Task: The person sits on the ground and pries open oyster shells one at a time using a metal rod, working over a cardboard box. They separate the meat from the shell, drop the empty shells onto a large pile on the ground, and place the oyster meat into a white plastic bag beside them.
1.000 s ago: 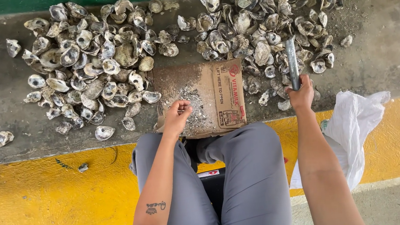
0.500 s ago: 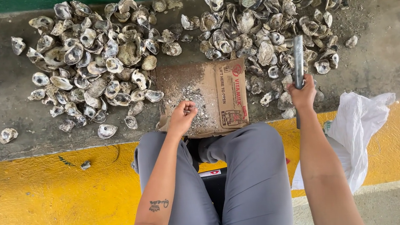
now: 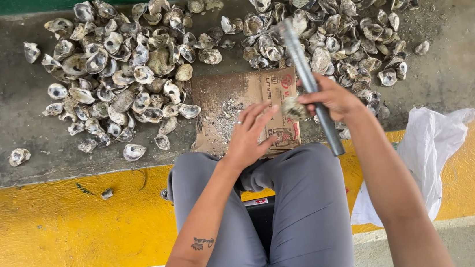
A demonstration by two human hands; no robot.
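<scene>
Both hands have met: right hand (image 3: pixel 333 98) now grips bar (image 3: pixel 308 80) and shell (image 3: pixel 293 109), left hand (image 3: pixel 248 138) fingers spread.

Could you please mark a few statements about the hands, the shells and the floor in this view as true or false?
1. The right hand has its grip on a grey metal bar. True.
2. The left hand holds a knife. False: it is open, with nothing in it, over the cardboard sheet.
3. Oyster shells lie in piles on the grey concrete. True.
4. The white plastic bag lies to the person's left. False: it lies to their right.
5. The floor stripe is red. False: it is yellow.
</scene>
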